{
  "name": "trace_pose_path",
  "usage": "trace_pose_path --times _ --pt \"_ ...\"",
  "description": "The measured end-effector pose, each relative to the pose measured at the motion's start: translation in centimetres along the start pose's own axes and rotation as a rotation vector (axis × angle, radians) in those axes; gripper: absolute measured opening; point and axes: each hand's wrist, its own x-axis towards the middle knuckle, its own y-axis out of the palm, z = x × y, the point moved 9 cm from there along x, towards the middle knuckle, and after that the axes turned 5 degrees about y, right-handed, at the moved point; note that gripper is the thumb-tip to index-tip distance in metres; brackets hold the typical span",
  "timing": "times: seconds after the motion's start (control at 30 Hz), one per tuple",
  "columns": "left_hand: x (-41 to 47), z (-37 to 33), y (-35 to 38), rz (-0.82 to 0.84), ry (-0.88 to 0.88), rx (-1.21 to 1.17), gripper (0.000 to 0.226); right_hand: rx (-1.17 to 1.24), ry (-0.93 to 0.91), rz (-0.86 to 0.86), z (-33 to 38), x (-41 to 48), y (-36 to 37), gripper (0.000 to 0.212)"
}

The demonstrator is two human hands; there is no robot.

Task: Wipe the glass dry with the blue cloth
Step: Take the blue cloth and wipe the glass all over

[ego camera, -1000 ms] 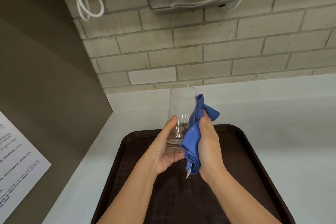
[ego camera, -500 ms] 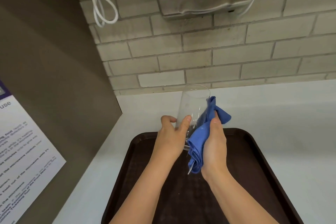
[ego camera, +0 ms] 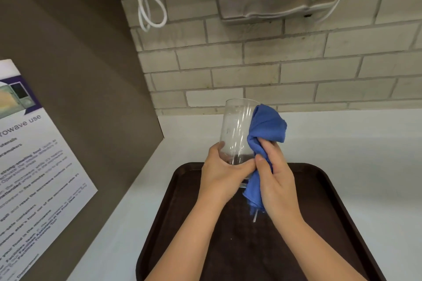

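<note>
tall clear drinking glass upright above dark brown tray | left hand fingers wrapped round its base | right hand fingers clutching bunched blue cloth against its right wall

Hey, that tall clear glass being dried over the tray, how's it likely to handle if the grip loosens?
The glass looks rigid, smooth and probably still damp, so likely slippery; the left hand wraps only its lower part. Being tall and narrow, it would probably tip easily if set on the tray. It is likely fragile, while the blue cloth in the right hand pads one side.
</note>
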Motion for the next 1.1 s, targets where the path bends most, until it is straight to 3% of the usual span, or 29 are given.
trace_pose_path --times 0.17,0.27,0.37,0.47,0.57,0.7,0.8,0.87,0.97,1.1 --pt "-0.1 -0.5 -1.2 -0.091 0.091 0.327 0.083 -0.396 -0.273 0.134 1.6 -0.6 1.9 0.04" --pt "0.0 -0.4 -1.4 -0.127 0.094 0.356 0.07 -0.722 -0.393 0.132 1.9 0.2 3.1 0.048" --pt "0.3 -0.5 -1.3 -0.13 0.095 0.356 0.075 -0.826 -0.404 0.122 2.5 2.1 3.4 0.051" --pt "0.5 0.1 -0.7 -0.078 0.04 0.256 0.082 -0.699 -0.303 0.044 2.3 4.4 2.6 0.048" --pt "0.4 1.2 0.3 -0.002 -0.067 0.007 0.081 -0.352 -0.112 -0.01 1.5 5.3 1.2 0.043" --pt "0.1 1.9 1.8 0.12 -0.175 -0.313 0.059 0.091 0.235 -0.037 -0.7 4.7 -0.2 0.04" --pt "0.6 1.4 2.3 0.209 -0.171 -0.491 0.04 0.243 0.325 -0.017 -1.7 3.4 -0.2 0.038" --pt "0.9 1.3 2.2 0.237 -0.183 -0.555 0.041 0.262 0.34 -0.013 -2.2 2.1 -0.3 0.038" --pt "1.4 1.3 1.8 0.187 -0.152 -0.45 0.047 0.215 0.305 -0.012 -2.7 0.0 -0.2 0.035" --pt "1.7 0.5 0.4 -0.035 0.006 -0.111 0.072 0.219 0.314 -0.04 -4.3 -1.7 -0.3 0.034"
